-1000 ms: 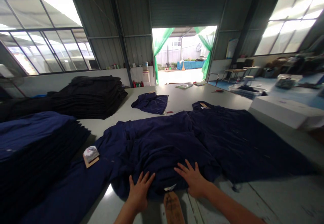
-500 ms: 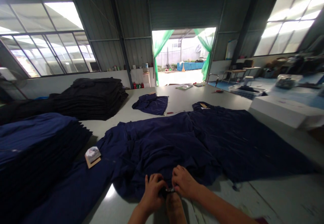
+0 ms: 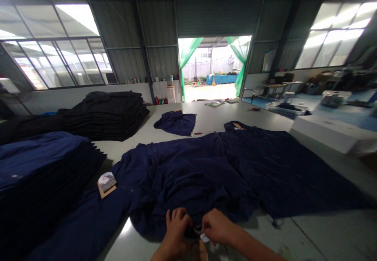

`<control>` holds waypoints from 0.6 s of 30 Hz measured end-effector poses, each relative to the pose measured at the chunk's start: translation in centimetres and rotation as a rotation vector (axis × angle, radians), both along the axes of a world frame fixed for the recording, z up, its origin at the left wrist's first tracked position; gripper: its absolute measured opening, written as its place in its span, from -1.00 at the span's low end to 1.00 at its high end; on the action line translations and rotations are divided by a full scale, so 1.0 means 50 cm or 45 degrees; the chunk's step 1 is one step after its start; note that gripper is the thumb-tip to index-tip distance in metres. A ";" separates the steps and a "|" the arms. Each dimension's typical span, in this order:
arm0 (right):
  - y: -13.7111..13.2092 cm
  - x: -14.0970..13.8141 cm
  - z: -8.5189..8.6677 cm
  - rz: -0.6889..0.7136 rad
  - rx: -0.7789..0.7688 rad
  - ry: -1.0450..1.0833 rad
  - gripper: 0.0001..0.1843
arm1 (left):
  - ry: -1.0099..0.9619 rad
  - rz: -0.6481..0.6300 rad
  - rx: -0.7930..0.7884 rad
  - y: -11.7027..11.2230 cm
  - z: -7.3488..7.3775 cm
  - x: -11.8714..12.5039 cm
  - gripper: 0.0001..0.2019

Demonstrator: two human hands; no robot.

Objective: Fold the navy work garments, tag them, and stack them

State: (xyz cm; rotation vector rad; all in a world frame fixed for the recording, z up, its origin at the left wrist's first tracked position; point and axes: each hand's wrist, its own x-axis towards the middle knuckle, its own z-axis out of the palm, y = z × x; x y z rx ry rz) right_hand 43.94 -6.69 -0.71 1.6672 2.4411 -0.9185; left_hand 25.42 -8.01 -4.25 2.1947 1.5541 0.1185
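Observation:
A navy blue garment (image 3: 206,170) lies spread across the grey table (image 3: 318,229). Both my hands are at its near edge, close together. My left hand (image 3: 176,231) is curled, fingers gripping the fabric edge. My right hand (image 3: 216,227) is closed in a pinch on a small white tag (image 3: 204,237) at that edge. A brown card tag (image 3: 202,249) hangs just below my hands, mostly hidden. Another navy garment (image 3: 73,229) lies to the left with a paper tag (image 3: 106,183) on it.
Tall stacks of folded navy (image 3: 38,174) and black (image 3: 103,113) garments stand at the left. A small navy piece (image 3: 176,122) lies mid-table. A white box (image 3: 332,134) sits at the right. An open doorway with green curtains (image 3: 215,66) is at the back.
My hands went from lying flat and spread on the garment to closing together at its near edge, then drew slightly toward me; the right hand now pinches the white tag.

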 end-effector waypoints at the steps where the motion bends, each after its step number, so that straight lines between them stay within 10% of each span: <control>1: -0.001 0.002 -0.012 -0.072 -0.062 0.074 -0.67 | -0.001 0.046 0.024 -0.006 0.010 0.007 -0.73; 7: -0.008 -0.013 -0.047 -0.280 -0.244 0.375 -0.67 | -0.230 0.221 -0.341 -0.005 -0.004 0.046 -0.60; 11: -0.019 -0.013 -0.016 -0.081 -0.163 0.329 -0.74 | -0.427 0.302 -0.504 0.016 -0.033 0.031 -0.66; 15: -0.021 0.022 -0.019 0.062 -0.037 0.184 -0.69 | -0.169 0.189 -0.142 0.019 -0.002 -0.018 -0.69; 18: -0.003 0.065 -0.072 -0.041 0.293 -0.109 -0.26 | 0.220 0.193 -0.090 0.011 0.016 -0.056 -0.33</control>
